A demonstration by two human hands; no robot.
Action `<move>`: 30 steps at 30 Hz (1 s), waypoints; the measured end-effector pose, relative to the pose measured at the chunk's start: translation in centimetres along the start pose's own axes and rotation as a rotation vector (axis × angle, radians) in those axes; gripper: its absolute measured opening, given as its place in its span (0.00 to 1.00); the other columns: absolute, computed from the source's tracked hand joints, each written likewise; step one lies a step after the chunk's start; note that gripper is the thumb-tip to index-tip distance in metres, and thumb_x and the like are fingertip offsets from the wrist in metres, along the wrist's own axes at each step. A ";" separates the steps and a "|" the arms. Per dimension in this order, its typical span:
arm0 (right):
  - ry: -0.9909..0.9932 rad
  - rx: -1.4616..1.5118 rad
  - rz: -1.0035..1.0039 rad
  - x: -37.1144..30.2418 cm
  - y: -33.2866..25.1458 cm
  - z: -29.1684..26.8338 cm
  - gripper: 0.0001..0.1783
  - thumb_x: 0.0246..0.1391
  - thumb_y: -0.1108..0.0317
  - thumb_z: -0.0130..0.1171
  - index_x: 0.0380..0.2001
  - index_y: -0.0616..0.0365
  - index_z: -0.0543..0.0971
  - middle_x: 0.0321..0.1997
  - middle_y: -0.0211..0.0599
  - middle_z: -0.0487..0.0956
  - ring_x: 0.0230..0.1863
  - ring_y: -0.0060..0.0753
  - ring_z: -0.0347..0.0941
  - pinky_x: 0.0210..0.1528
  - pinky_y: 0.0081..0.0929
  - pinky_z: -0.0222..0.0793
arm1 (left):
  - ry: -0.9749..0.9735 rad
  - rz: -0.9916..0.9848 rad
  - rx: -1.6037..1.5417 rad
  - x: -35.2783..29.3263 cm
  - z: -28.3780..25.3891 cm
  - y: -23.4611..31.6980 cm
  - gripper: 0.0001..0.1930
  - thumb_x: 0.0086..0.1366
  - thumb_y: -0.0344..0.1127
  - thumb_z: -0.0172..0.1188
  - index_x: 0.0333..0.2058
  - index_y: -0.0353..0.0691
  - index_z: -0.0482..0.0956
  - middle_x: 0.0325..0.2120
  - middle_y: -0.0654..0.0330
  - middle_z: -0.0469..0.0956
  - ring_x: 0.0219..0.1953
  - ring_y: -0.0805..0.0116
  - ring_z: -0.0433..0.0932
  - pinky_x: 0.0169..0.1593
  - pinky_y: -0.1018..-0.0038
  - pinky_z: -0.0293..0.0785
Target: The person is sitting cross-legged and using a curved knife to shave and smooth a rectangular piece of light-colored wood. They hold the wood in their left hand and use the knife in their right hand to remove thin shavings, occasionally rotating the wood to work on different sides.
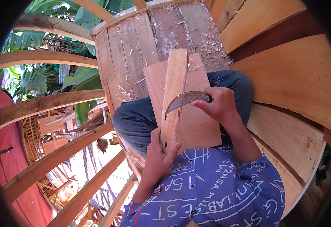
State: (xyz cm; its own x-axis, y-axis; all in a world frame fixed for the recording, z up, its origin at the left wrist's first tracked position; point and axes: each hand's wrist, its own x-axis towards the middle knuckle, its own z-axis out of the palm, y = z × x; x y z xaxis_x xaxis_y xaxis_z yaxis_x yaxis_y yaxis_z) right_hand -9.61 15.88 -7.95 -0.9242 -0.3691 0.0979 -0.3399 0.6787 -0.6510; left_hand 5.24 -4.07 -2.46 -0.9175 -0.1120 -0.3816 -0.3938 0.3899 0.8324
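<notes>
My right hand [220, 104] is closed round the dark handle of a curved knife [184, 100]. Its broad blade, stained and hooked at the tip, lies across a long piece of wood [175, 77]. My left hand [162, 150] grips the near end of that wood, thumb on one side and fingers on the other. Two small dark slots show in the wood between the blade and my left hand. Beneath it a flat square board [199, 126] rests across my lap, and the wood's far end reaches past the board's far edge.
Pale shavings [211, 45] litter the plank floor [125, 45] ahead. Curved wooden rails [52, 98] run along the left, with leaves and stacked timber beyond. Wide planks [294, 75] form a wall on the right. My bent knees [135, 119] flank the board.
</notes>
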 end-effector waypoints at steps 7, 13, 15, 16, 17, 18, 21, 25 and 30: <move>0.174 -0.037 0.161 1.9 3.3 -1.1 0.39 0.47 0.30 0.57 0.16 0.62 0.77 0.14 0.49 0.72 0.20 0.53 0.73 0.23 0.38 0.65 | -0.151 -0.084 0.009 -1.1 0.5 0.6 0.29 0.61 0.42 0.64 0.53 0.34 0.61 0.34 0.39 0.77 0.38 0.44 0.81 0.41 0.64 0.74; 0.358 0.095 0.452 4.0 10.3 -5.1 0.40 0.54 0.32 0.53 0.16 0.65 0.72 0.12 0.51 0.64 0.16 0.53 0.61 0.22 0.39 0.60 | -0.241 -0.056 0.027 -2.9 1.1 -1.5 0.28 0.61 0.44 0.63 0.52 0.34 0.62 0.33 0.42 0.76 0.37 0.47 0.80 0.41 0.64 0.74; 0.258 0.141 0.376 3.4 7.9 -4.7 0.39 0.55 0.34 0.53 0.15 0.65 0.70 0.12 0.49 0.62 0.16 0.49 0.55 0.22 0.39 0.58 | -0.088 -0.120 -0.066 -2.1 0.1 -1.8 0.27 0.62 0.42 0.63 0.51 0.33 0.62 0.34 0.44 0.77 0.37 0.52 0.80 0.42 0.65 0.74; 0.194 0.125 0.305 2.7 6.6 -3.7 0.38 0.55 0.35 0.54 0.15 0.65 0.71 0.12 0.50 0.63 0.16 0.51 0.58 0.22 0.40 0.58 | -0.013 -0.141 -0.113 -1.4 -0.3 -1.9 0.26 0.62 0.41 0.62 0.51 0.33 0.62 0.35 0.45 0.77 0.37 0.55 0.80 0.42 0.65 0.74; 0.139 0.103 0.243 1.7 5.3 -2.9 0.38 0.54 0.36 0.55 0.15 0.65 0.71 0.13 0.52 0.64 0.16 0.52 0.61 0.22 0.40 0.59 | -0.005 -0.168 -0.119 -0.7 -0.7 -2.1 0.23 0.63 0.38 0.61 0.50 0.32 0.63 0.36 0.47 0.76 0.40 0.62 0.78 0.45 0.67 0.72; 0.047 0.072 0.187 1.2 3.0 -2.1 0.35 0.53 0.38 0.57 0.17 0.65 0.74 0.14 0.54 0.68 0.20 0.56 0.70 0.24 0.41 0.63 | 0.011 -0.156 -0.121 -0.5 -0.8 -2.2 0.23 0.63 0.38 0.61 0.50 0.32 0.63 0.37 0.47 0.76 0.40 0.62 0.78 0.45 0.68 0.72; -0.095 0.081 0.065 -0.9 -0.3 0.1 0.34 0.49 0.35 0.59 0.19 0.61 0.79 0.16 0.48 0.75 0.24 0.52 0.76 0.25 0.39 0.70 | 0.001 -0.095 -0.136 0.1 -1.1 -2.0 0.23 0.63 0.36 0.60 0.51 0.32 0.63 0.38 0.47 0.76 0.43 0.63 0.76 0.49 0.70 0.69; -0.093 0.095 0.049 -1.1 -1.5 0.9 0.35 0.46 0.34 0.60 0.18 0.60 0.78 0.16 0.47 0.74 0.22 0.50 0.75 0.24 0.39 0.68 | -0.002 0.009 -0.117 0.3 -0.6 -1.4 0.23 0.64 0.37 0.59 0.52 0.33 0.62 0.38 0.46 0.76 0.42 0.61 0.76 0.48 0.69 0.70; -0.037 -0.073 0.017 -0.3 -0.3 -0.1 0.37 0.42 0.29 0.60 0.15 0.59 0.77 0.14 0.43 0.74 0.19 0.47 0.75 0.22 0.37 0.67 | -0.041 -0.041 -0.075 0.1 -0.2 -0.8 0.23 0.64 0.39 0.59 0.52 0.34 0.62 0.35 0.42 0.77 0.39 0.56 0.79 0.44 0.68 0.71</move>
State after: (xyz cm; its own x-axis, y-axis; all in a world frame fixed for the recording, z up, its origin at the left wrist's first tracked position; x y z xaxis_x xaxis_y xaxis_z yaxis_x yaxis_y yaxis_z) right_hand -9.26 15.81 -7.68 -0.9235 -0.3792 0.0584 -0.3370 0.7289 -0.5959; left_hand 5.44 -4.58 -3.04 -0.8979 -0.0887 -0.4312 -0.4359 0.3164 0.8425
